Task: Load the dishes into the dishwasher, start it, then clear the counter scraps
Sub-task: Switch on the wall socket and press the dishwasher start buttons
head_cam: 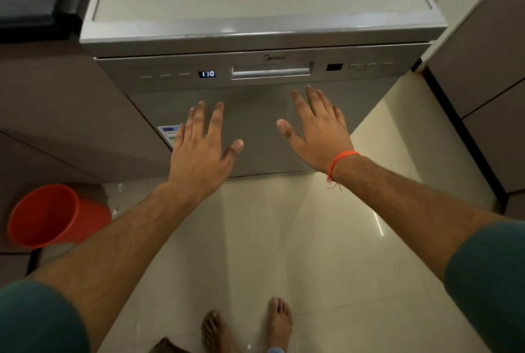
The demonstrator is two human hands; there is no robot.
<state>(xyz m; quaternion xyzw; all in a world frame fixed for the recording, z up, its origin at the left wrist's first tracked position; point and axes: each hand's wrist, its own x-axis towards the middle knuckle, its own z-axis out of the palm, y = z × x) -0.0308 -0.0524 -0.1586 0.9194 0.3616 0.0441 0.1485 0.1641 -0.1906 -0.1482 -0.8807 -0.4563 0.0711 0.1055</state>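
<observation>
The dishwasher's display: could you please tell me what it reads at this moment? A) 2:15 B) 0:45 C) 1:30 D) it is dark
C: the lit display on the control panel, left of the door handle of the dishwasher, reads 1:30, while the left hand and right hand are spread open before the closed door.

A home kitchen is showing here: a freestanding silver Midea dishwasher [255,91] with its door closed is standing between brown cabinet fronts [483,49], its small lit display [207,74] reading 1:30. Glossy cream floor tiles [312,239] are reflecting light, an orange plastic bucket [54,216] is sitting at the left, and bare feet [247,321] are standing on the tiles
</observation>
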